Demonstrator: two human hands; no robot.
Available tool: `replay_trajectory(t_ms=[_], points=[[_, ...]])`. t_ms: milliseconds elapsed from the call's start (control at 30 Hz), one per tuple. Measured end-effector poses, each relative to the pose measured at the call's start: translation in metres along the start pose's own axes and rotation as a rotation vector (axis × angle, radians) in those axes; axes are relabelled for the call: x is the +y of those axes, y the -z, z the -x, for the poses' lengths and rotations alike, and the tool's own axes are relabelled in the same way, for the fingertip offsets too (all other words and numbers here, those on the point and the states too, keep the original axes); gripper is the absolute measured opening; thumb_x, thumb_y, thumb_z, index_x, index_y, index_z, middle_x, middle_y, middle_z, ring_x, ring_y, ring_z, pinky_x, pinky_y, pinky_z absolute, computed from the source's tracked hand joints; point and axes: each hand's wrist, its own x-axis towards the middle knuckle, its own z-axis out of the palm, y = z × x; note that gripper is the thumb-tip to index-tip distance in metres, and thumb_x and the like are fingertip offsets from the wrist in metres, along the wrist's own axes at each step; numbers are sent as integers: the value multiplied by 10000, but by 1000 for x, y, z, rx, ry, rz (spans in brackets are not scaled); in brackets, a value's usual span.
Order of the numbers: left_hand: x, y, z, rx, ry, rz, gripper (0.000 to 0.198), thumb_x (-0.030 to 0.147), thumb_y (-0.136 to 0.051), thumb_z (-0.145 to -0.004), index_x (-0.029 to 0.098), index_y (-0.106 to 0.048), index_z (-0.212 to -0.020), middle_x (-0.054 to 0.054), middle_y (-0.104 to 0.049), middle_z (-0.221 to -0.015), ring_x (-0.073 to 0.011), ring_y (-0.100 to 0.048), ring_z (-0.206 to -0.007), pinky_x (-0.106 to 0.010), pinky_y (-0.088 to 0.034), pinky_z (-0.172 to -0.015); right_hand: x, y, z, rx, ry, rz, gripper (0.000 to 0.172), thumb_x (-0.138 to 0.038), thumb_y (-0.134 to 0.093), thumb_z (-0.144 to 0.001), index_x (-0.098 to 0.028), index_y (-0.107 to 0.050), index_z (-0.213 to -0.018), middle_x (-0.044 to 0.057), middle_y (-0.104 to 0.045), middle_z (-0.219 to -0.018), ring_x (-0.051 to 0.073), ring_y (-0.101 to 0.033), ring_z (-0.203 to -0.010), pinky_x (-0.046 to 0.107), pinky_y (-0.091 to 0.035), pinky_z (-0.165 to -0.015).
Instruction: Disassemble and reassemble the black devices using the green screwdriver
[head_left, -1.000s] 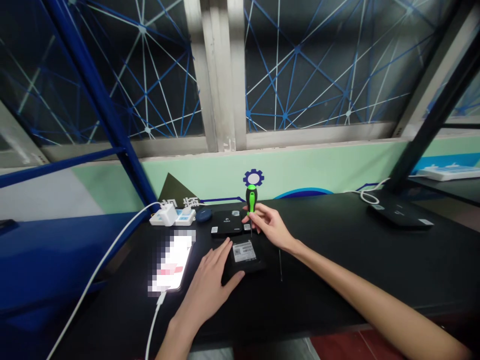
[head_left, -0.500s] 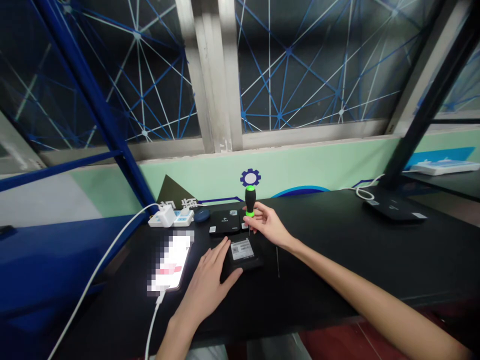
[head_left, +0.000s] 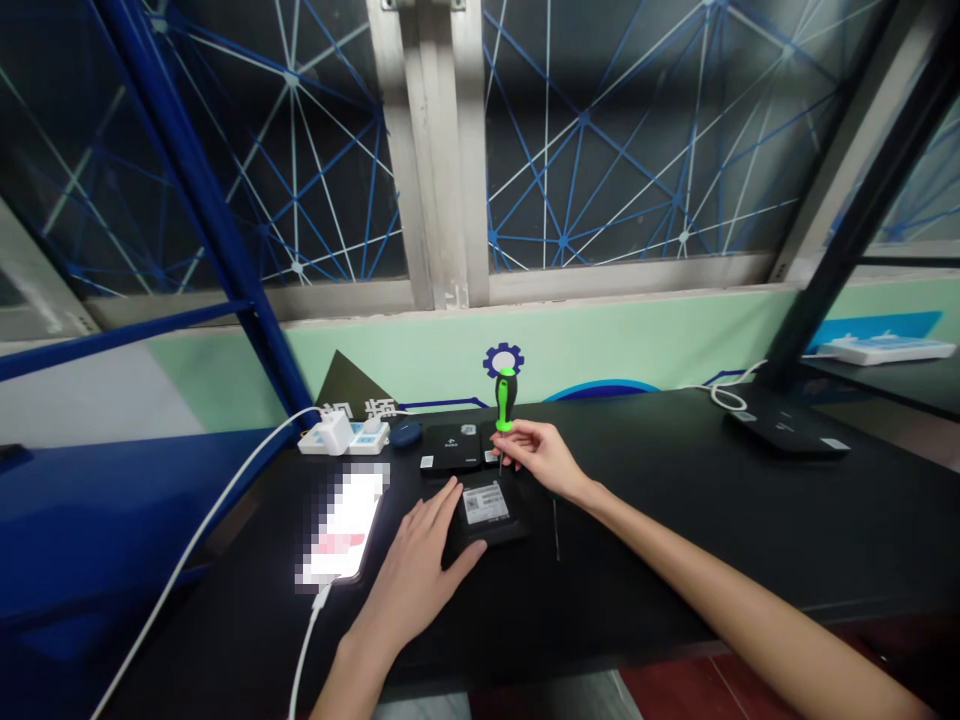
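Observation:
My right hand [head_left: 541, 457] pinches a screwdriver [head_left: 505, 398] with a green and black handle, held upright with its tip down at the far edge of a small black box [head_left: 487, 512] that carries a white label. Flat on the black table [head_left: 675, 540], my left hand [head_left: 420, 575] rests with fingers spread against the box's left side. Just behind the box lies a second black device [head_left: 451, 446].
A lit phone [head_left: 343, 525] on a white cable [head_left: 217, 500] lies left of my left hand. A white power strip [head_left: 345, 436] sits at the back left, a thin rod [head_left: 556, 528] right of the box, and another black device [head_left: 787, 430] far right.
The screwdriver handle has turned in my right hand's fingers; its green side now faces me again. My left hand and the box have stayed put.

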Motion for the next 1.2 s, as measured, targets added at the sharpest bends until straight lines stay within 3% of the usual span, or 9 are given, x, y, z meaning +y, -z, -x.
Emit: replay_trajectory(t_ms=[167, 433, 600, 867, 1200], points=[[1, 0, 0, -14, 17, -7, 650, 575, -406, -987, 297, -222, -1545, -38, -281, -1599, -317, -286, -1448, -532, -308, -1137, -1, -2, 1, -5, -10, -25, 323, -461, -684, -846, -145, -684, -915, 59, -702, -777, 139, -644, -612, 231, -489, -506], [2, 0, 1, -2, 5, -2, 645, 567, -416, -986, 299, -233, -1543, -41, -293, -1594, -305, -288, -1450, -518, -303, -1145, 1, -1, 3, -82, 15, 2, 379, -465, -602, -911, -133, -688, -1073, 103, -724, -892, 151, -654, -687, 250, -519, -564], [2, 0, 0, -31, 37, -5, 662, 586, -414, -979, 297, -230, -1545, -25, -269, -1604, -307, -267, -1458, -508, -285, -1160, -1, -3, 2, -24, 42, 32, 323, -445, -653, -879, -142, -709, -976, 81, -726, -826, 177, -674, -707, 290, -548, -653], [-1, -1, 0, -30, 35, 0, 673, 602, -404, -976, 296, -223, -1548, -17, -259, -1607, -310, -267, -1457, -516, -283, -1161, 5, -5, 2, 45, 28, 27, 279, -410, -765, -787, -175, -616, -792, 12, -675, -680, 160, -662, -619, 262, -529, -603], [-1, -2, 0, -3, -7, -9, 644, 585, -396, -990, 308, -221, -1544, -10, -260, -1607, -277, -278, -1456, -495, -261, -1178, 1, -3, 4, -48, 12, 22, 338, -436, -663, -876, -130, -736, -1003, 105, -754, -870, 182, -695, -708, 309, -571, -688]])
